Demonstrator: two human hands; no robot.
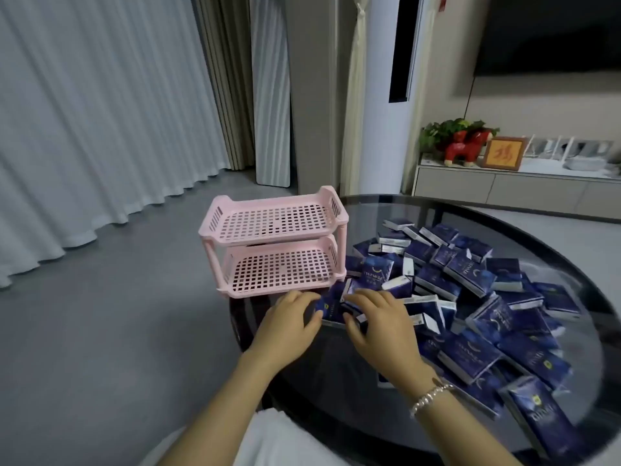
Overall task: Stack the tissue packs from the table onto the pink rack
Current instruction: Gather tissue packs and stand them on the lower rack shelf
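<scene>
A pink two-tier rack [274, 242] stands at the left edge of the round glass table [386, 205]; both perforated shelves are bare. A large heap of dark blue tissue packs [470, 294] covers the table to its right. My left hand [289, 326] and my right hand [379, 326] sit just in front of the rack, both curled around a small bundle of blue tissue packs [331, 306] held between them. A bead bracelet circles my right wrist.
Grey floor lies left of the table, with white curtains behind. A tall white standing unit [383, 95] is beyond the table. A low cabinet [504, 186] at the back right carries a plant, a red figurine and a framed picture.
</scene>
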